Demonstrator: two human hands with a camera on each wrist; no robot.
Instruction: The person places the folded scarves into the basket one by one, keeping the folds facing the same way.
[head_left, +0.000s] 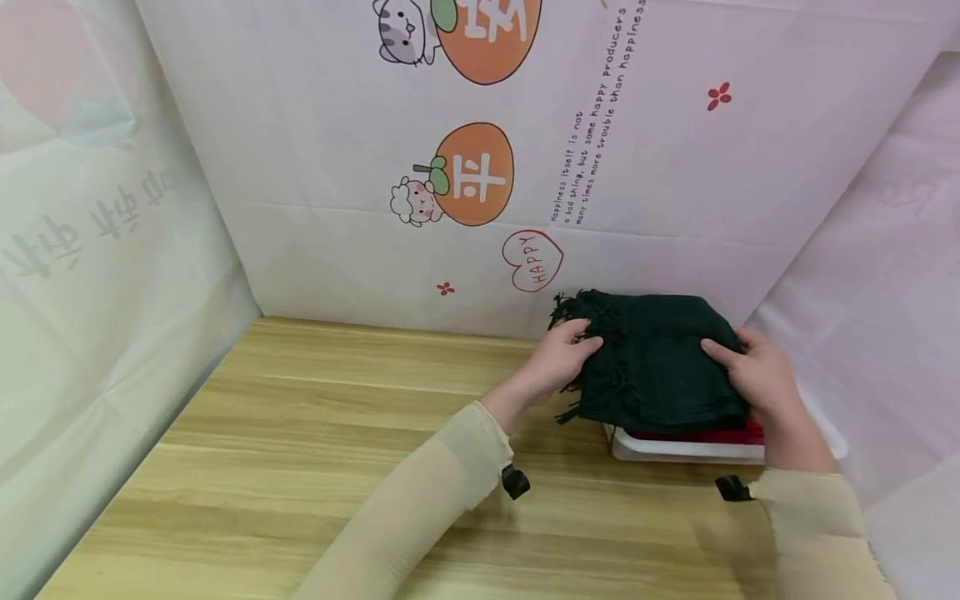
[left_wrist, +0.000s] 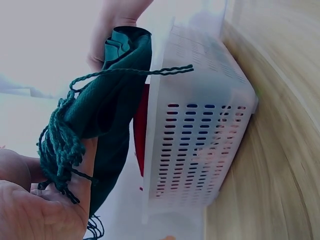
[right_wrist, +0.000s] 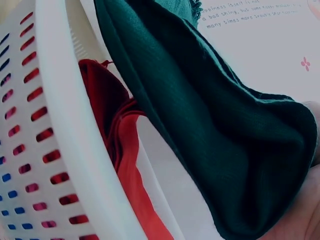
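A folded dark green fringed scarf (head_left: 667,358) is held level between both hands, just above a white slotted plastic basket (left_wrist: 200,135). My left hand (head_left: 558,358) grips its fringed end, thumb on top and fingers beneath. At the opposite folded end, my right hand (head_left: 761,375) pinches the layers with the thumb on top. Red folded cloth (right_wrist: 132,165) lies in the basket under the scarf, and a gap shows between them in the right wrist view. Blue and pink patches show through the basket's slots.
The basket stands on a wood-grain table (head_left: 300,433) near its back right corner. A white printed sheet (head_left: 337,167) hangs behind the table, and pale sheets (head_left: 97,250) hang at both sides.
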